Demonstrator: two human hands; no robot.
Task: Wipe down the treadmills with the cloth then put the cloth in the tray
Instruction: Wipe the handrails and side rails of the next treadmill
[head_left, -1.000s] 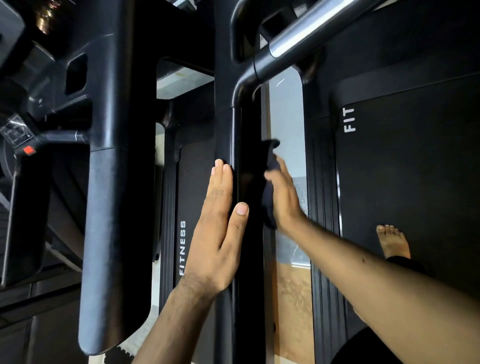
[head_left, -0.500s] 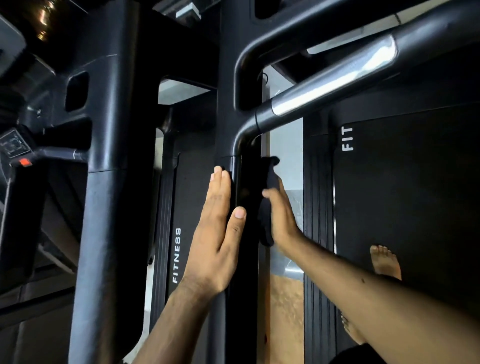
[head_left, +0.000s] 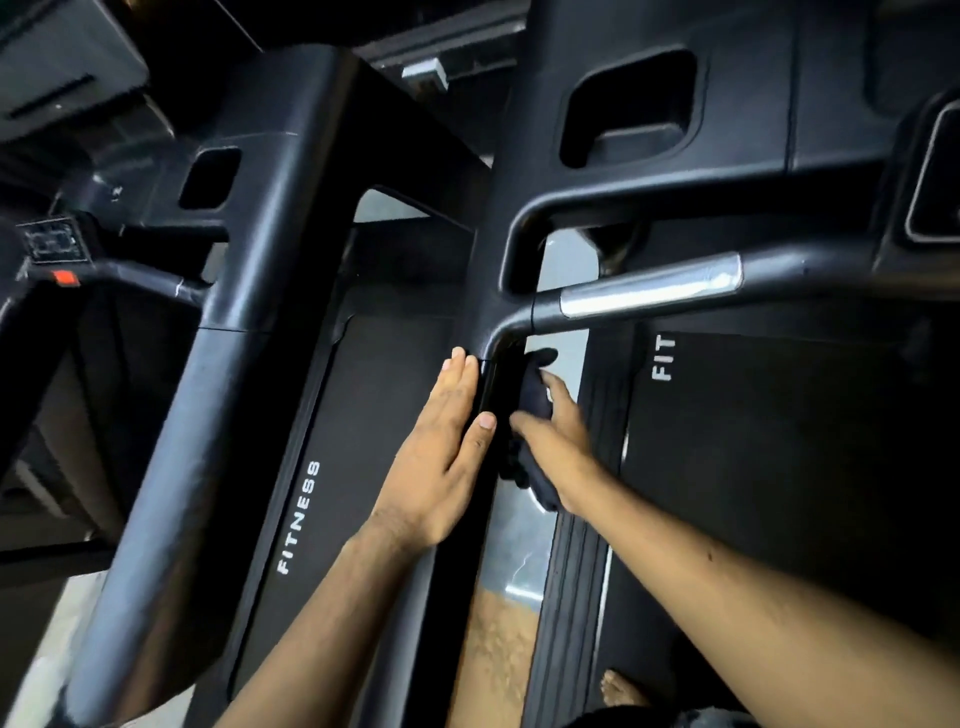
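Dark cloth (head_left: 535, 395), bunched up, pressed against the right side of a black upright post (head_left: 452, 597). It sits just under the bend where the post turns into the handrail (head_left: 649, 291). Top corner of the cloth sticks up past the fingers and the lower end hangs below the palm. Right hand (head_left: 558, 431) grips the cloth, fingers curled over it and thumb tucked in on the post side. The forearm comes in from the near right.

Left hand (head_left: 441, 467) lies flat on the left side of the same post. Fingers straight and close together, pointing far, thumb spread onto the post's near face. It holds nothing. The post stands between the two hands.

The handrail runs right from the bend and has a silver grip section. Right of the post is a treadmill belt (head_left: 779, 467) printed "FIT". Left of the post is a second belt (head_left: 363, 415) printed "FITNESS". Between the post and the right belt there is a strip of floor (head_left: 514, 545), grey farther away and tan nearer. Bare foot (head_left: 621, 688) on the right treadmill, near edge of view. Far right, a console (head_left: 831, 104) with a dark recess in it. Far left, a thick black arm (head_left: 208, 415) of the other treadmill and a small red button (head_left: 66, 278).
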